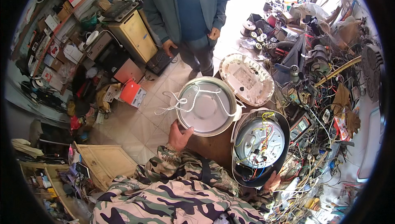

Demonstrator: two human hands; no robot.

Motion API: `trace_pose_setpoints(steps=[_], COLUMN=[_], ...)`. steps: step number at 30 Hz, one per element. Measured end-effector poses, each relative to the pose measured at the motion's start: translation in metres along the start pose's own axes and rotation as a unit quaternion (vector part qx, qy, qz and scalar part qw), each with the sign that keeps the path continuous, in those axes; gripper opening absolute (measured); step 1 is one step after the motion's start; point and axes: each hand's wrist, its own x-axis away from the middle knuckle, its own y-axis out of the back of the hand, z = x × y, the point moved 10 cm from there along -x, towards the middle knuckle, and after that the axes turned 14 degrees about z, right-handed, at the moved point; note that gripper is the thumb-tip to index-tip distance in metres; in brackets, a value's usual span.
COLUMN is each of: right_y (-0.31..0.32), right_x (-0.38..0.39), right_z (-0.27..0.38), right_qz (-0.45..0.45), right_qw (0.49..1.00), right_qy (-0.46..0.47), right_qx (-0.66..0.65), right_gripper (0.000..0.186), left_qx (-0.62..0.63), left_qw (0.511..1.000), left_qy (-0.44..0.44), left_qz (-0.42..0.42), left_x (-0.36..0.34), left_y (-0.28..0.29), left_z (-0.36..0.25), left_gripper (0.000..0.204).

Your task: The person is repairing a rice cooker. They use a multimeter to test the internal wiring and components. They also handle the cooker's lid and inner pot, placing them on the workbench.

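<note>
Wired appliance base (250,143) sits beside the round pan (205,121), right hand (271,181) at its lower edge (how tightly, I can't tell); left hand (180,136) grips the pan's rim, thumb over. White cord (181,100) crosses the pan; pale cover (247,80), multimeter (300,127) and tangled wires (325,121) crowd close.

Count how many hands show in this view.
4: your left hand at the round metal pot, your right hand at the opened, wired appliance, the standing person's right hand, lower, and left hand, higher. No others show.
</note>
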Motion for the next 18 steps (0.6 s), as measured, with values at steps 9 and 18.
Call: trace_pose_setpoints(steps=[9, 18], right_y=[0.002, 0.001], right_x=[0.000, 0.000], right_z=[-0.050, -0.040], right_qz=[-0.046, 0.017], right_qw=[0.994, 0.974], right_qy=[-0.064, -0.206], right_qx=[0.081, 0.092], right_gripper=[0.046, 0.051], left_qx=[0.055, 0.006], left_qw=[0.997, 0.988], left_qy=[0.034, 0.099], left_qz=[0.049, 0.117], left_x=[-0.005, 0.009], left_y=[0.006, 0.008], left_z=[0.019, 0.067], left_gripper=[0.057, 0.047])
